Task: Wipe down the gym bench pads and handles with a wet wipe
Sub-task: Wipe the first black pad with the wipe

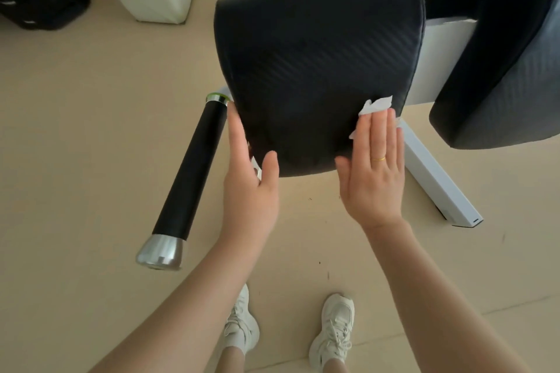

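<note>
Standing over the black, carbon-weave-textured vinyl seat pad. Right hand lies flat, fingers straight and together, pressing a crumpled white wet wipe against the pad's near right side; the wipe sticks out past the fingertips and a little to their left. Nothing curled round it: an open palm, pinning rather than gripping.

Left hand is also open, fingers straight, laid along the pad's near left edge, thumb over the front rim. A scrap of white shows under its palm; cannot tell whether that is a second wipe.

Just outside the left fingertips, the black cylindrical handle with chrome end cap angles off towards the floor. Beyond the right hand, the white metal frame leg; further right, a second black padded cushion.

Judgement on doing this well:
- keep the palm flat, pressure even, wipe fully under the fingers so it does not bunch
- overlapping strokes across the top, then round the side edges
- left hand steadies the pad
- handle and second cushion look not yet reached
</note>
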Tool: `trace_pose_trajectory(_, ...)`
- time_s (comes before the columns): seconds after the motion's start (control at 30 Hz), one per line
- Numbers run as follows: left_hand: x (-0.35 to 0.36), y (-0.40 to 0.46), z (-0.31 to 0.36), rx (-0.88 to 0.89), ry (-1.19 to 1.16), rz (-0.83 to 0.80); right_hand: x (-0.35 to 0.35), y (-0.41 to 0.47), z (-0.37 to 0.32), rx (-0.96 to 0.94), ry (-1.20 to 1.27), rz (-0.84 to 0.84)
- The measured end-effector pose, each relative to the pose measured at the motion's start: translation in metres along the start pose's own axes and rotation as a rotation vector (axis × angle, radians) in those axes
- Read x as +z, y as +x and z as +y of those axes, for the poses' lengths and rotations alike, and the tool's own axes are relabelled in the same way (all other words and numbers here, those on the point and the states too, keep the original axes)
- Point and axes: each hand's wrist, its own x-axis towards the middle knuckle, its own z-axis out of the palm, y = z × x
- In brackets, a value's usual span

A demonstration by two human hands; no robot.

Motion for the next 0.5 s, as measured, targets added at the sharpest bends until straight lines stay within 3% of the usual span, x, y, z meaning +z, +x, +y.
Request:
trace_pose_trajectory(0.13, 0.006, -0.001, -0.015, 0.027, -0.050, 0.134, 0.006, -0.006, -0.031, 0.050, 0.136, -0.046)
trace_pose_trajectory(0.27, 0.007, 0.000, -0.019, 0.033, -0.101, 0.203, 0.019, -0.021, -0.057, -0.069, 0.183, -0.033)
trace_pose_trajectory(0.37, 0.006, 0.000, -0.021, 0.040, -0.117, 0.216, 0.019, -0.023, -0.039, -0.169, 0.124, -0.023)
trace_pose_trajectory(0.5, 0.005, 0.000, -0.023, 0.035, -0.110, 0.187, 0.010, -0.018, 0.003, 0.055, 0.028, 0.019)
